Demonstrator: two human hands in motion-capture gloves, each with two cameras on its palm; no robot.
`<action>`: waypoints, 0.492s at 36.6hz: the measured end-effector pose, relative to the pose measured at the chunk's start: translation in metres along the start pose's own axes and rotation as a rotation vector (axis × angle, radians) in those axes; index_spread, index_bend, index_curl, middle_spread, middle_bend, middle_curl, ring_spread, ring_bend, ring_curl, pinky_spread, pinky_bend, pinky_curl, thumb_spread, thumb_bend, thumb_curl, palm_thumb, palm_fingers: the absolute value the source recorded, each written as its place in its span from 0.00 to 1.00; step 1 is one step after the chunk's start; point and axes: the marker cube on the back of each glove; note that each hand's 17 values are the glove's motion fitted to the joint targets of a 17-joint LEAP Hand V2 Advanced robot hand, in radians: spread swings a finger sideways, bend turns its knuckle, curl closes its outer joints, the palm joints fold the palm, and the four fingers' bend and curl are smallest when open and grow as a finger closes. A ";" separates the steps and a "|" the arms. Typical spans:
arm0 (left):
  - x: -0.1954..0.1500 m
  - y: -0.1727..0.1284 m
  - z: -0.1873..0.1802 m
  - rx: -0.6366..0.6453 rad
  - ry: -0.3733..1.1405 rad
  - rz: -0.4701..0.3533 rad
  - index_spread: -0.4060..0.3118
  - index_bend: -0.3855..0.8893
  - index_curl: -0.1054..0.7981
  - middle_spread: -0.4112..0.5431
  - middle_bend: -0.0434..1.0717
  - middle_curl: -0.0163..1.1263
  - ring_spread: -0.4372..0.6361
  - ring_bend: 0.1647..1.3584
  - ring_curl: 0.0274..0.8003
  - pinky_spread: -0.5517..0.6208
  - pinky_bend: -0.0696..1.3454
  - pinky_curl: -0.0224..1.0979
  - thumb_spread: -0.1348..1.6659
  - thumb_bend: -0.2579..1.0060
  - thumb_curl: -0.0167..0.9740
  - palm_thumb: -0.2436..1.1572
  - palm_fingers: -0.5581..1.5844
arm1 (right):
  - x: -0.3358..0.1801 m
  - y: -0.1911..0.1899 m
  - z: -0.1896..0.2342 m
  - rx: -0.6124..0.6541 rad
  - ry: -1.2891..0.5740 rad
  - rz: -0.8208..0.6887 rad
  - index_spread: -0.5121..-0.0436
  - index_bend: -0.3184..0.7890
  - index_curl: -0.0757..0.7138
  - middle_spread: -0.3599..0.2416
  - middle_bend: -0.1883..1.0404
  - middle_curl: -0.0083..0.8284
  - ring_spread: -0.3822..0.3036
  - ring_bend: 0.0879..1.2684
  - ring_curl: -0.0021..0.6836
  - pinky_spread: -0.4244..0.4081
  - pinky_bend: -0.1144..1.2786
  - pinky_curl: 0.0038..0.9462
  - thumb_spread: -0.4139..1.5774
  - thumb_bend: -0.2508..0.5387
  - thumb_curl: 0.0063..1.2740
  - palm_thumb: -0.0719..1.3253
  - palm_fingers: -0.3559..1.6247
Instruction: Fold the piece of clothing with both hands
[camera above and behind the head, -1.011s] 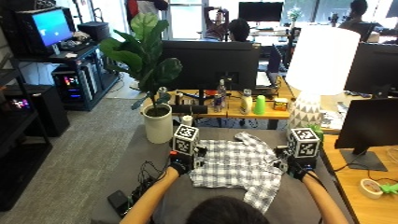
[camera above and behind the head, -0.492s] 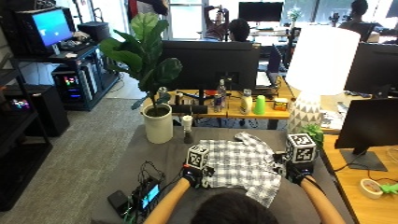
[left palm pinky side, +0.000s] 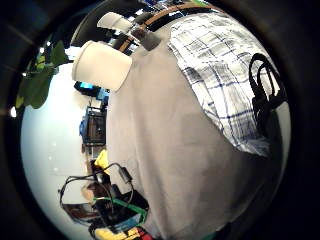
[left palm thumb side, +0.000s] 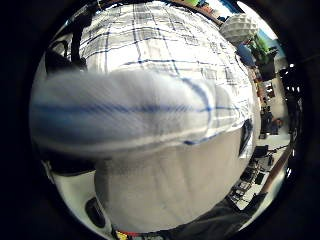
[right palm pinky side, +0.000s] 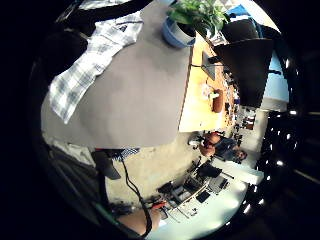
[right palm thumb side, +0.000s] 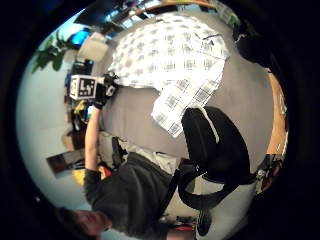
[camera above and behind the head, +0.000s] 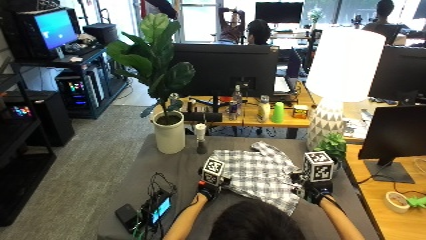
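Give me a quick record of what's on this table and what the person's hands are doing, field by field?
Garment: checked shirt, lying partly spread on the grey table
Left hand: at the shirt's left edge, holding a fold of cloth
Right hand: at the shirt's right edge; grip unclear
Also on table: white plant pot, small potted plant

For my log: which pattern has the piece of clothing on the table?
The shirt is checked, white with dark lines; the outside view shows it best.
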 end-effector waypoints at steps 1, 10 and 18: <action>-0.001 -0.005 -0.003 0.031 0.003 -0.006 0.26 0.53 0.42 0.24 0.43 0.31 0.20 0.41 0.36 0.24 0.48 0.32 0.67 0.39 0.45 0.72 0.82 | -0.001 -0.001 0.004 -0.010 -0.001 -0.004 0.58 0.42 0.48 0.54 0.35 0.48 0.52 0.21 0.51 0.70 0.22 0.34 0.83 0.39 0.18 0.49 0.54; -0.001 -0.011 -0.038 0.043 -0.012 -0.009 0.18 0.55 0.52 0.16 0.52 0.43 0.12 0.52 0.52 0.20 0.54 0.41 0.85 0.46 0.50 0.71 0.84 | -0.024 -0.014 0.036 -0.092 -0.071 -0.058 0.57 0.41 0.49 0.54 0.34 0.49 0.52 0.20 0.52 0.70 0.22 0.35 0.84 0.35 0.19 0.50 0.54; 0.010 -0.023 -0.063 0.061 0.036 0.050 0.15 0.58 0.59 0.12 0.56 0.48 0.10 0.59 0.60 0.20 0.57 0.47 0.97 0.51 0.53 0.67 0.80 | -0.059 -0.038 0.090 -0.185 -0.140 -0.101 0.57 0.35 0.45 0.56 0.31 0.49 0.52 0.23 0.56 0.70 0.26 0.37 0.83 0.31 0.20 0.50 0.50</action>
